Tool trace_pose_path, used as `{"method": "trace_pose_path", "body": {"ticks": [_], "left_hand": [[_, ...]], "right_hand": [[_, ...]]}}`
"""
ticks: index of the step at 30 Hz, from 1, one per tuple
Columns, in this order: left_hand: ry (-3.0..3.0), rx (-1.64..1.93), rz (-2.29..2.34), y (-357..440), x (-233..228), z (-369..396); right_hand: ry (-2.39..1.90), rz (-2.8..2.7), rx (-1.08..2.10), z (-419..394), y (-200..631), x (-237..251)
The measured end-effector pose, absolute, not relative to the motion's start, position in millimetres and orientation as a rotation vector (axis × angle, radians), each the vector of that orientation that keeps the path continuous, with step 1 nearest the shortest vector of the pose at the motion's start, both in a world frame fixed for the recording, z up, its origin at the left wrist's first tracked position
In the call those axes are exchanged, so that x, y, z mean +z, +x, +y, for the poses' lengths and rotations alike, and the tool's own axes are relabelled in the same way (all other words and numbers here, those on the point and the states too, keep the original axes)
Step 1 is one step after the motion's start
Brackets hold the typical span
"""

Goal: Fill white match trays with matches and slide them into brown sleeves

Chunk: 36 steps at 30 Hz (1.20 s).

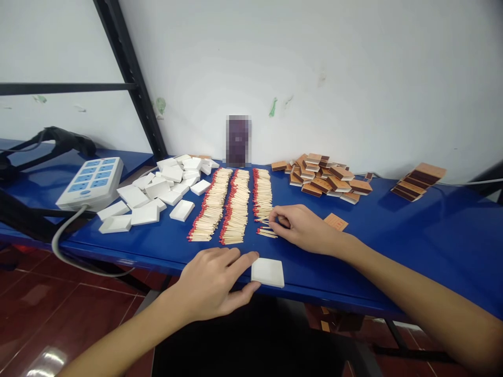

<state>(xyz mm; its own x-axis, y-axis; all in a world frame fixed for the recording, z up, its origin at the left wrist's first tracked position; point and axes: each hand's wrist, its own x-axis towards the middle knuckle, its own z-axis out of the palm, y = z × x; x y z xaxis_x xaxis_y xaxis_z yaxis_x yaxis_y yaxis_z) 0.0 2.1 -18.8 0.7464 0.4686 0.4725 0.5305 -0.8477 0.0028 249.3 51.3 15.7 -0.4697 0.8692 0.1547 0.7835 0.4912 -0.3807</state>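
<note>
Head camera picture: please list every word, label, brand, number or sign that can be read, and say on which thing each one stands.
No text can be read.
Dark object against the wall: blurred out, unreadable.
Power strip: blue sockets, no legible marking.
White trays, brown sleeves, single sleeve: no print visible.
White tray by the left hand: plain.
</note>
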Motion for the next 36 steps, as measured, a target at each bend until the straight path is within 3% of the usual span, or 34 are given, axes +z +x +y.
{"method": "trace_pose_path", "body": {"ticks": [36], "left_hand": [[-2.824, -0.725, -0.786, 1.1, -17.1, 2.3]], "right_hand": [[-1.134, -2.468, 0.35, 50.7, 245.6, 11.2]]}}
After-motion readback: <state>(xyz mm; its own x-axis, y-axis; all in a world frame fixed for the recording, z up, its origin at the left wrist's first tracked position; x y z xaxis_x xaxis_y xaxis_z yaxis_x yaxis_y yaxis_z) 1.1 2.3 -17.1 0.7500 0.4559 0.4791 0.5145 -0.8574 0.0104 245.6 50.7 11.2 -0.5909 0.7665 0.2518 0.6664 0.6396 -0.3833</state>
